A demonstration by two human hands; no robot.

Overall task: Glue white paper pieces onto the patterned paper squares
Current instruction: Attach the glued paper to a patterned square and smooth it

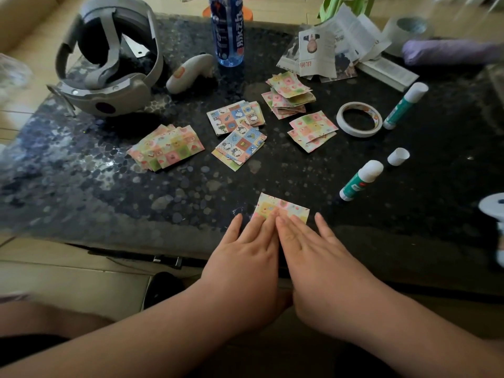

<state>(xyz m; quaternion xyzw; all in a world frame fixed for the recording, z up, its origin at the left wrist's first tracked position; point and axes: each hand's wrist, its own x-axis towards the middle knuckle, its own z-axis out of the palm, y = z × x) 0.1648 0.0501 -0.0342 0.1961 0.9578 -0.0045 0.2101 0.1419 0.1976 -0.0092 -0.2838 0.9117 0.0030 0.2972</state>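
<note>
Near table (pixel 81 186) edge, head view: left hand (pixel 245 241) and right hand (pixel 308 241) lie flat side by side with index fingers touching and fingers straight. Both press down on one patterned square (pixel 283 207); neither hand grips anything. Square lies flat on the dark table, its near part covered by fingertips. Whether a white piece sits under them, cannot tell.

Beyond the square, left to right:
- fanned pink-green pile (pixel 166 148)
- two blue-patterned piles, one (pixel 237 117) behind the other (pixel 240 145)
- taller pink stack (pixel 289 95)
- smaller pink pile (pixel 312 129)

Right of the square and a little beyond, glue stick (pixel 361 180) lies on its side, with a loose white cap (pixel 398 156) just beside its far end. Farther beyond on that side, tape roll (pixel 358 120) lies flat with a second glue stick (pixel 405 106) next to it.

Far beyond the square stands a bottle (pixel 227 31), upright. Far beyond-left are the controller (pixel 188 73) and headset (pixel 109 58). Far beyond-right is torn newspaper (pixel 327 50).
</note>
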